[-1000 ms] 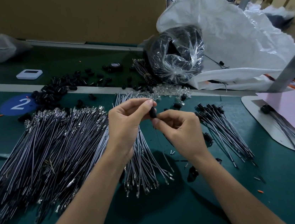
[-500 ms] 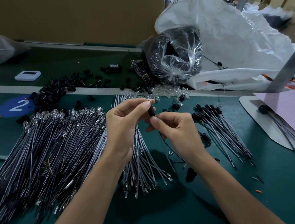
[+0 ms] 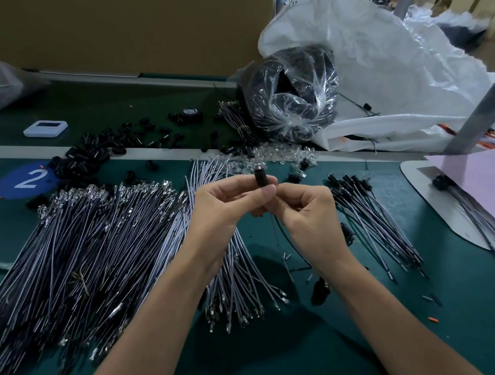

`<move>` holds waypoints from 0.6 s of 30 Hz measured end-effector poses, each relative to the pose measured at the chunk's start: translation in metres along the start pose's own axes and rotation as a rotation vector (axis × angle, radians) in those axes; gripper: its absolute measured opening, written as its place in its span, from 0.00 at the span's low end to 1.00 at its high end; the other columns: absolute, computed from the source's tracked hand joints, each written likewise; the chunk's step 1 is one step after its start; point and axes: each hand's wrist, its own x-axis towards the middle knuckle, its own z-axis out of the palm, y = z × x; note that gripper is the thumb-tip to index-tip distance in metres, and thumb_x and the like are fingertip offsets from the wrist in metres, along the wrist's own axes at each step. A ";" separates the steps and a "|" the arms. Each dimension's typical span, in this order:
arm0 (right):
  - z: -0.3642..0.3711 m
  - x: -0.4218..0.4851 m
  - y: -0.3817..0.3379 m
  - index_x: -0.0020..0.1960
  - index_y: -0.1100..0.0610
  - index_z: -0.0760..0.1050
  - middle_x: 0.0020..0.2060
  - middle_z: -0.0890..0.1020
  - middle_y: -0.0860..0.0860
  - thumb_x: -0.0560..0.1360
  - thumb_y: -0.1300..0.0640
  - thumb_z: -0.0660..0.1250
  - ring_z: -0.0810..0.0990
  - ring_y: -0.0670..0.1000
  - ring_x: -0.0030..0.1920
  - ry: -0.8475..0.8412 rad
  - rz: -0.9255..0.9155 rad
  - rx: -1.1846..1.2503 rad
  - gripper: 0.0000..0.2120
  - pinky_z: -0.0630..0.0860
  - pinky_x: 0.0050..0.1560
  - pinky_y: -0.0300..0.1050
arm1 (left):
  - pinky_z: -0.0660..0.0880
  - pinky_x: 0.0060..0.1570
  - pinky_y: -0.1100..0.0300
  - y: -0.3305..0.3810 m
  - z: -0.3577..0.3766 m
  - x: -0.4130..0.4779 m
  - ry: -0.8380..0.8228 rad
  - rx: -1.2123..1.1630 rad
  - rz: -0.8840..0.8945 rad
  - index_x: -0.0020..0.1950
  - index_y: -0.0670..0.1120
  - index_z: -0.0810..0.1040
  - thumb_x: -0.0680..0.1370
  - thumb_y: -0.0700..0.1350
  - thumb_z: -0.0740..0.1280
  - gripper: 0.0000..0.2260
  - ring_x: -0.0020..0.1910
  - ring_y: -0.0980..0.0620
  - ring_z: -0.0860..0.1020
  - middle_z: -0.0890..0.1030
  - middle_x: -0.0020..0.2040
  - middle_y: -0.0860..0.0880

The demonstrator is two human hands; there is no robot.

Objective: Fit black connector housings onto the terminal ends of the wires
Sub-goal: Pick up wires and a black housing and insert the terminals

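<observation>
Bench [image 3: 292,362]: bare green mat nearest us, a few stray bits lying off to the right.
Left hand [image 3: 221,212]: thumb and fingers are curled and pinch the black housing [image 3: 260,178] upright, steadying it, we judge, for the push.
Right hand [image 3: 308,214]: curled too, it nips the wire [image 3: 290,244] just under the housing, close up so the thin lead won't buckle.
Seating: the housing is up between both hands, above the bench; we cannot tell how deep the terminal sits.
Bare wires [image 3: 77,255]: a big fan on our left, and a smaller bundle [image 3: 239,281] beneath our wrists.
Finished leads [image 3: 367,210]: capped and kept apart on the right.
Loose housings [image 3: 86,154]: heaped beyond the wires, so reaching them means crossing that pile.
Clear bag [image 3: 291,101]: crowding the far edge, with the white sack [image 3: 378,46] behind it.
</observation>
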 end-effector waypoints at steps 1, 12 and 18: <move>0.000 0.000 0.000 0.46 0.64 0.84 0.36 0.85 0.54 0.76 0.65 0.69 0.85 0.50 0.39 -0.002 -0.004 0.008 0.05 0.79 0.44 0.39 | 0.76 0.40 0.65 0.000 0.000 0.000 0.009 -0.021 0.009 0.49 0.40 0.85 0.66 0.43 0.75 0.14 0.43 0.53 0.82 0.86 0.46 0.43; 0.003 0.000 0.003 0.45 0.62 0.84 0.36 0.85 0.52 0.76 0.65 0.68 0.85 0.50 0.40 -0.032 -0.039 0.076 0.06 0.80 0.47 0.43 | 0.80 0.43 0.61 0.007 0.007 -0.004 0.069 -0.103 0.136 0.46 0.46 0.86 0.65 0.37 0.75 0.12 0.42 0.51 0.85 0.86 0.42 0.44; 0.005 -0.002 0.002 0.44 0.60 0.83 0.35 0.85 0.51 0.76 0.61 0.69 0.84 0.52 0.39 -0.015 -0.087 0.059 0.06 0.81 0.44 0.48 | 0.77 0.37 0.62 0.009 0.012 -0.007 0.085 -0.135 0.186 0.45 0.46 0.87 0.65 0.37 0.74 0.11 0.41 0.53 0.84 0.86 0.42 0.46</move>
